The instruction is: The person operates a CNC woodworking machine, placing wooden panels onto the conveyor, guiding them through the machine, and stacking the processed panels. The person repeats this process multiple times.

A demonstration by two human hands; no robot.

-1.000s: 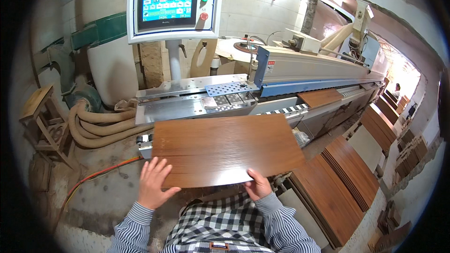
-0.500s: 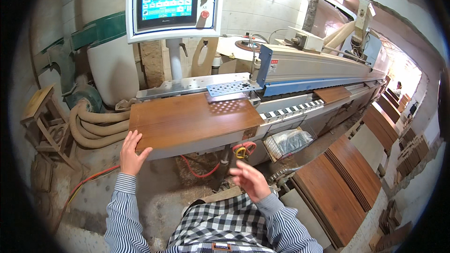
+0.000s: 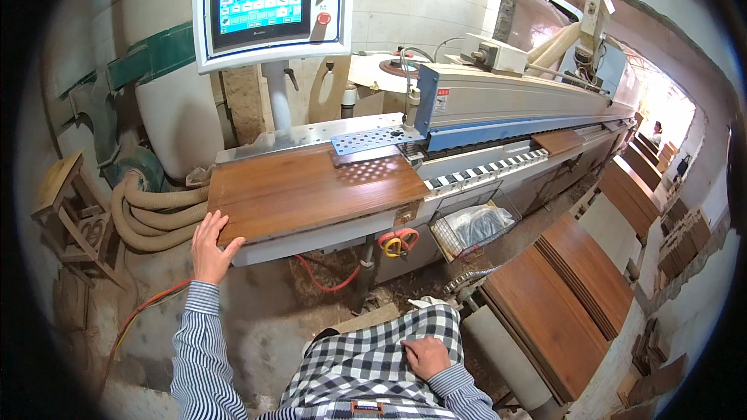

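A brown wood-grain panel [image 3: 303, 194] lies flat on the front end of a long machine, its far right part under a blue perforated plate [image 3: 373, 140]. My left hand [image 3: 210, 249] rests at the panel's near left corner, fingers spread over the edge and thumb apart, not wrapped round it. My right hand [image 3: 428, 357] lies low against the black-and-white checked apron [image 3: 350, 365] over my lap. Its fingers are curled in, and whatever may be inside them is hidden.
A control screen [image 3: 261, 6] stands above the machine. Another brown panel [image 3: 557, 141] sits farther along the bed. Scissors [image 3: 398, 243] and a wire basket [image 3: 475, 229] hang at the machine's front. Stacked panels [image 3: 545, 303] stand at right, hoses [image 3: 148, 218] and a wooden stool [image 3: 74, 225] at left.
My right hand has dropped from in front of the machine down to the apron, and its fingers have curled. My left hand stays at the panel's corner. The view has shifted slightly.
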